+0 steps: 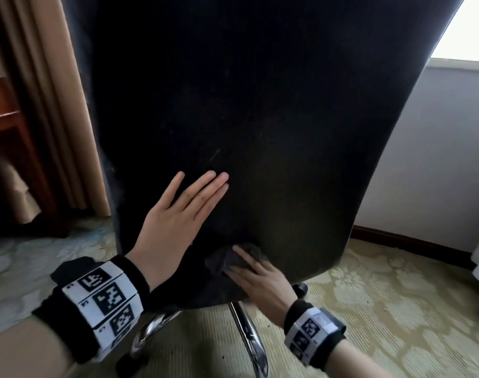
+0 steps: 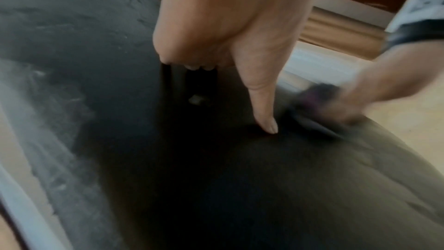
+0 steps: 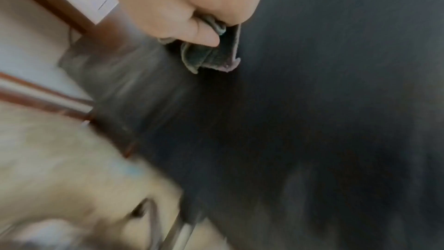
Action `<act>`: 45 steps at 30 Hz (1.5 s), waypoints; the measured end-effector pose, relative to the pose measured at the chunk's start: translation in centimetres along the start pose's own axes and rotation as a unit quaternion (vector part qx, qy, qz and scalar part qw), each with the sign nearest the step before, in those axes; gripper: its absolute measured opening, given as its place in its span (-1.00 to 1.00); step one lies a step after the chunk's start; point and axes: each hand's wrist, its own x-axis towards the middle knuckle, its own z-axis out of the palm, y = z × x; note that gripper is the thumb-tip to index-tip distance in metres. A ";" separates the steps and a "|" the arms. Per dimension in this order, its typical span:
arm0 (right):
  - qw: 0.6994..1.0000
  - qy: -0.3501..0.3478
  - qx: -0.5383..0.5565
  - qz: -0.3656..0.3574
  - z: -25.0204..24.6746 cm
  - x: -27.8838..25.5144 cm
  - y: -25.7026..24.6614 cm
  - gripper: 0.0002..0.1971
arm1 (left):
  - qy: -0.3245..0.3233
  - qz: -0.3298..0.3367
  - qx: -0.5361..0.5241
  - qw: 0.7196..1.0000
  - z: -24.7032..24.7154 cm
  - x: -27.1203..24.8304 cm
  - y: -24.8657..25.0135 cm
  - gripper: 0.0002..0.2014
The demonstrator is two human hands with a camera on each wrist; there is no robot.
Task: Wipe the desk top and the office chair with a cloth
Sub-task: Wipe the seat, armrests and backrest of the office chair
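The black office chair's back (image 1: 260, 118) fills the head view. My left hand (image 1: 183, 211) lies flat on its lower left part, fingers straight and together; in the left wrist view its thumb (image 2: 261, 102) points down onto the chair back (image 2: 216, 187). My right hand (image 1: 257, 279) presses a dark grey cloth (image 1: 224, 260) against the bottom edge of the back. In the right wrist view the thumb and palm of that hand (image 3: 187, 7) pinch the folded cloth (image 3: 211, 58) against the chair (image 3: 312, 102). The blurred right hand (image 2: 374, 87) also shows in the left wrist view.
Chrome base legs (image 1: 246, 339) and a caster (image 1: 301, 289) stand under the chair on patterned carpet (image 1: 383, 309). A tan curtain (image 1: 55, 105) and red-brown wooden furniture (image 1: 6, 118) are on the left. A white wall with dark skirting (image 1: 437, 159) is on the right.
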 end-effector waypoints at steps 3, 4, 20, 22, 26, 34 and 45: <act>0.986 0.135 -0.018 0.094 -5.1 4.8 4.2 -0.37 | 0.010 -0.006 0.001 1.000 0.1 0.1 0.1 0.13; 0.981 0.155 -0.016 0.118 -5.8 5.7 4.4 -0.34 | 0.011 -0.008 -0.002 1.000 0.1 0.2 0.1 0.14; 0.996 -0.023 -0.077 -0.038 0.2 2.8 -1.6 -0.46 | 0.012 -0.010 0.002 1.000 0.5 0.3 -0.4 0.12; 0.983 -0.111 -0.104 -0.099 4.0 0.3 -4.6 -0.53 | 0.011 -0.006 0.008 1.000 0.5 0.2 -0.6 0.10; 0.986 -0.081 -0.091 -0.116 3.4 0.9 -3.8 -0.54 | 0.010 0.010 0.022 1.000 0.9 -0.1 -1.4 0.08; 0.945 0.259 -0.005 0.201 -16.2 13.2 8.3 -0.20 | 0.080 -0.187 -0.080 0.976 -1.8 1.6 -9.1 0.39; 0.977 0.170 -0.097 0.078 -12.8 13.1 3.7 -0.44 | 0.063 -0.174 -0.093 0.978 -0.5 1.6 -8.4 0.33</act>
